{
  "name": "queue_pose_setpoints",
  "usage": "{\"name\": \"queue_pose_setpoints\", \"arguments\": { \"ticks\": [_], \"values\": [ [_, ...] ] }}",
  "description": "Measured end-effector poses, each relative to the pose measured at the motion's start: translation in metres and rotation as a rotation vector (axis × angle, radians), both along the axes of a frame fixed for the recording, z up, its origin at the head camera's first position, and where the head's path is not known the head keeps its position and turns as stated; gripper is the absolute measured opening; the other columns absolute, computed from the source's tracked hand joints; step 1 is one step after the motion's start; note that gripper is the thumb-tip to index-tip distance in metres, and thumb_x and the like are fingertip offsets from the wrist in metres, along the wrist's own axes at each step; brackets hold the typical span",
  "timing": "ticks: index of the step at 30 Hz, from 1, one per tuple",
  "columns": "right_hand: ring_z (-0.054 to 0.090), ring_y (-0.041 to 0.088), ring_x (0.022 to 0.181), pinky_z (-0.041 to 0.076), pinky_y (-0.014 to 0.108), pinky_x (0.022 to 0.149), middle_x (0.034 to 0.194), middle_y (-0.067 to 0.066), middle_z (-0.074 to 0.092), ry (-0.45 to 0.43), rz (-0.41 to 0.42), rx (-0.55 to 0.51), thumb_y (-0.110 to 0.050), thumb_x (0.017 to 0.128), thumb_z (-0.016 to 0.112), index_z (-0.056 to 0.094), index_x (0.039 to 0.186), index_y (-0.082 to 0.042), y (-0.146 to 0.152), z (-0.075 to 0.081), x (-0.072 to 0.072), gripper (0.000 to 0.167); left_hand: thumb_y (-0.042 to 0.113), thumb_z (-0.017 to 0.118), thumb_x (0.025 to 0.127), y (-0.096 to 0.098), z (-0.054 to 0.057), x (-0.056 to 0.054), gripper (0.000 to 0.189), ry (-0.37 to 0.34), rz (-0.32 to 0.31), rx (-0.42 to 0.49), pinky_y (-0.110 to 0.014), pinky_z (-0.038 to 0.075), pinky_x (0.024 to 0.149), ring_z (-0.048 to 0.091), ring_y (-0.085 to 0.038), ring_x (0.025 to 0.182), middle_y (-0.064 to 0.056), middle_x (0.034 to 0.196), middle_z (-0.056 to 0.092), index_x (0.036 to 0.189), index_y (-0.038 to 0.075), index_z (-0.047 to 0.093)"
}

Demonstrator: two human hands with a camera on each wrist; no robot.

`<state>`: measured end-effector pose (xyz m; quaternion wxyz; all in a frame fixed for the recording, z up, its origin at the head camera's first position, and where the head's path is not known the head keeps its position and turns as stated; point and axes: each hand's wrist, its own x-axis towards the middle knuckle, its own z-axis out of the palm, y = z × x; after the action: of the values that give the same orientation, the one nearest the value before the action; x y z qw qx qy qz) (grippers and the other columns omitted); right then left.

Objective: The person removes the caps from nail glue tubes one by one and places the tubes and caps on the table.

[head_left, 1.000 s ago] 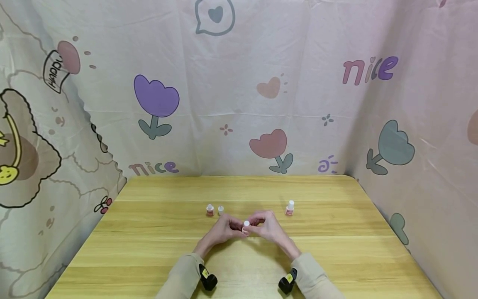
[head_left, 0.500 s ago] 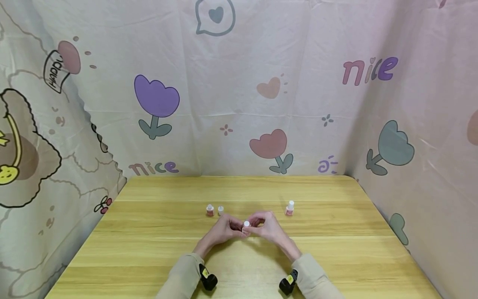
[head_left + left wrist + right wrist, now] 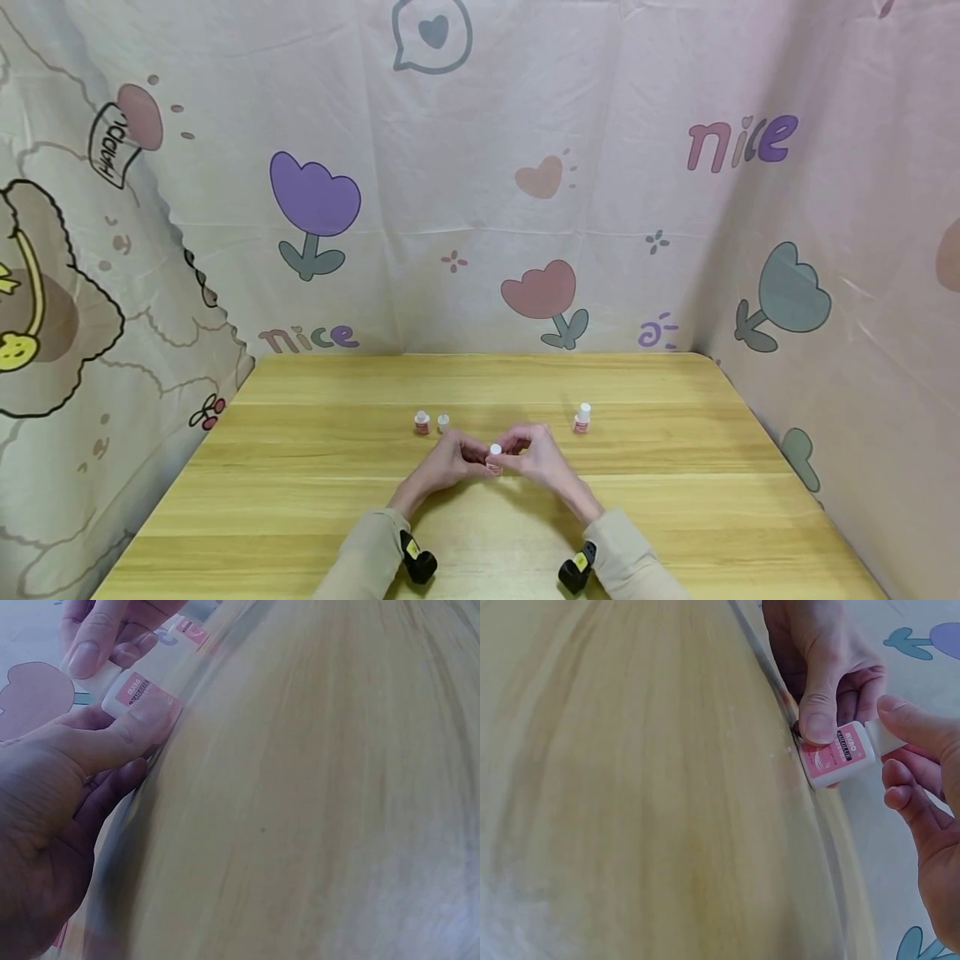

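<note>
Near the middle of the table, my left hand (image 3: 450, 461) holds a small white glue bottle (image 3: 834, 756) by its body, the thumb lying over the pink label. The bottle stands at the tabletop in the head view, partly hidden by fingers. Its white cap (image 3: 883, 738) sits at the neck, and the thumb and fingers of my right hand (image 3: 542, 457) pinch it. The left wrist view also has the cap (image 3: 97, 677) between the right fingers, with the left thumb on the label below.
Behind my left hand stands a similar bottle (image 3: 422, 423) with its nozzle bare, and a loose translucent white cap (image 3: 443, 422) beside it. A capped bottle (image 3: 582, 419) stands farther right. The wooden table (image 3: 315, 500) meets patterned cloth (image 3: 450, 292) at the back and sides.
</note>
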<state>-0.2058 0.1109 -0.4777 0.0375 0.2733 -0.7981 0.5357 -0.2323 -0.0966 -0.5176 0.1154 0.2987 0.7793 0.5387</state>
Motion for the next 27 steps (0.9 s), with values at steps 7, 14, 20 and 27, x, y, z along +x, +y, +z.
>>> {"name": "queue_pose_setpoints", "arguments": {
  "ticks": [7,14,20,27],
  "values": [
    [0.058,-0.001,0.065,0.054,0.021,0.058,0.079,0.015,0.073,0.01,-0.001,0.025,-0.004,0.08,0.083,0.076,0.087,-0.002,0.002,-0.022,-0.011,0.01,0.008,0.08,0.085,0.0,-0.001,0.0,0.016,-0.001,-0.011,0.005,-0.02,0.057,0.073,0.072,-0.006,0.077,-0.014,0.093,0.079,0.1,0.005,0.079],
    [0.058,0.003,0.066,0.055,0.026,0.06,0.078,0.023,0.07,0.03,0.019,0.036,0.007,0.079,0.078,0.074,0.09,0.007,0.0,-0.02,-0.01,0.011,0.008,0.08,0.085,-0.001,-0.001,-0.001,0.017,0.0,-0.014,0.013,-0.02,0.058,0.074,0.073,-0.007,0.079,-0.014,0.094,0.079,0.101,0.005,0.079],
    [0.057,0.0,0.066,0.054,0.023,0.061,0.08,0.016,0.073,0.025,-0.007,0.051,0.002,0.079,0.081,0.076,0.092,0.001,0.001,-0.019,-0.009,0.014,0.005,0.08,0.084,-0.001,0.0,0.001,0.016,0.002,-0.001,0.009,-0.02,0.058,0.072,0.073,-0.008,0.077,-0.014,0.093,0.079,0.1,0.005,0.079],
    [0.058,0.002,0.062,0.051,0.018,0.057,0.078,0.017,0.073,-0.016,-0.055,0.045,-0.002,0.076,0.085,0.073,0.086,0.001,-0.001,-0.019,-0.01,0.017,0.009,0.082,0.083,0.001,0.0,0.002,0.015,0.011,0.032,-0.004,-0.019,0.057,0.071,0.074,-0.013,0.077,-0.012,0.091,0.08,0.098,0.008,0.08]
  ]
}}
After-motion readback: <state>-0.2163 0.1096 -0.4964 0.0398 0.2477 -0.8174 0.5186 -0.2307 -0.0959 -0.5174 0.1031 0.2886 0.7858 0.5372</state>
